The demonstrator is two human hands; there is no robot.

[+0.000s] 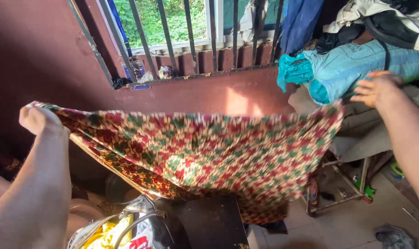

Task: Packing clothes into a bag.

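A large cloth (205,157) with a red, green and cream flower print hangs spread out in front of me, sagging in the middle. My left hand (36,119) is closed on its upper left corner. My right hand (377,87) is raised at the upper right, fingers bent, just past the cloth's upper right corner; whether it grips the edge I cannot tell. The cloth's lower edge falls over a dark flat surface (214,223).
A barred window (191,27) sits in the dark red wall ahead. A turquoise sack (357,69) and piled clothes rest on a metal-framed stand (343,184) at right. An open bag (122,230) with yellow contents lies below. Tiled floor (357,221) shows at lower right.
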